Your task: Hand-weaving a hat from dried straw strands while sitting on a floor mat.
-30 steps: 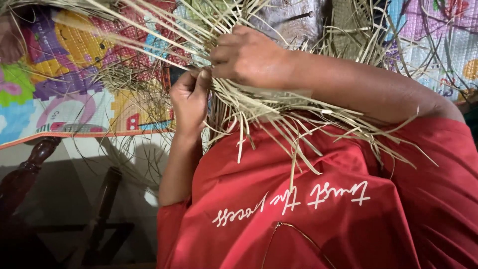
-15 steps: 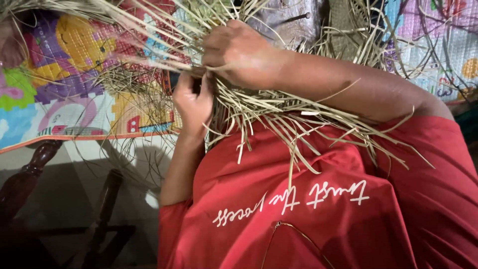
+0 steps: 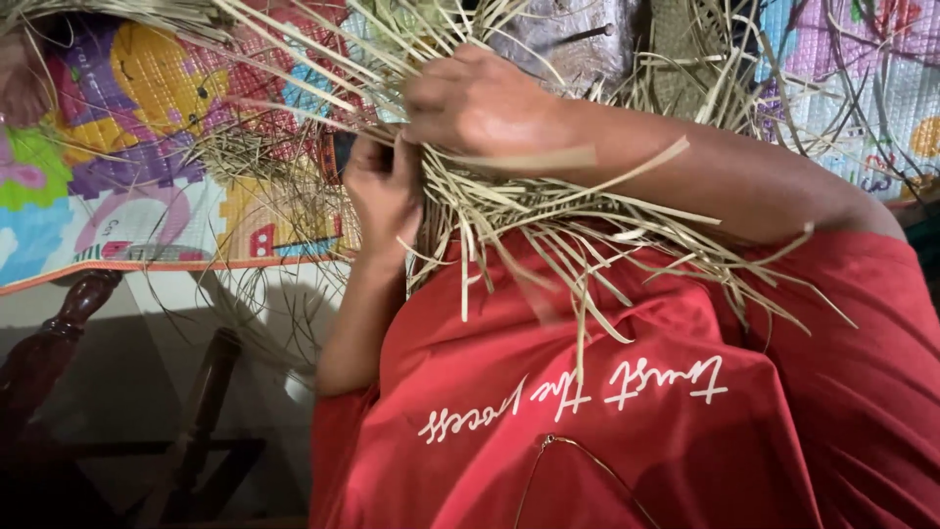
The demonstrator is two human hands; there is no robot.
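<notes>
A bundle of pale dried straw strips (image 3: 548, 220) fans out over my red shirt (image 3: 627, 421) and up toward the top of the view. My right hand (image 3: 480, 103) reaches in from the right and is closed over the strips where they gather. My left hand (image 3: 384, 191) comes up from below, just left of the right hand, its fingers pinching strips at the same spot. The two hands almost touch. Loose strip ends hang down over my chest.
A colourful foam play mat (image 3: 147, 196) lies on the floor to the left, and another (image 3: 862, 88) at the upper right. Dark turned wooden furniture legs (image 3: 59, 323) stand at the lower left. A woven straw piece (image 3: 685, 39) lies at the top.
Both hands have shifted slightly up and to the left on the bundle, still gripping it. The loose strips have swayed a little.
</notes>
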